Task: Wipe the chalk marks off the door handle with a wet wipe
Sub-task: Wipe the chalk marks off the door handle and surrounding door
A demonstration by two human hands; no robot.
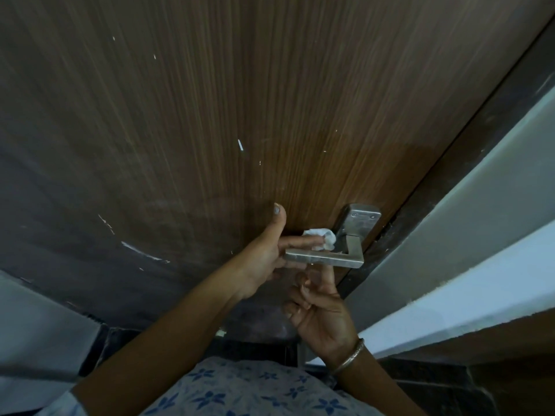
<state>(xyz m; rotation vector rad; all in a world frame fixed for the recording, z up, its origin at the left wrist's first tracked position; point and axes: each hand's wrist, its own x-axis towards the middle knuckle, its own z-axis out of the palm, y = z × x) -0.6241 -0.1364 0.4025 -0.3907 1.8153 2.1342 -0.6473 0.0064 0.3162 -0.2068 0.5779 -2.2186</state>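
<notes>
A square steel door handle (326,259) on its plate (362,222) sits on the brown wooden door (270,115), with faint white marks on top of the lever near its bend. My left hand (264,256) reaches behind the lever. Its fingers are straight, the thumb points up, and the fingertips press a crumpled white wet wipe (413,237) against the lever's top near the plate. My right hand (321,313) is below the handle. One raised finger touches the lever's underside and the others are loosely curled, holding nothing.
The dark door frame (450,175) and a white wall (495,220) run along the right of the handle. White scratches (144,252) mark the door at lower left. A metal bangle (350,357) is on my right wrist.
</notes>
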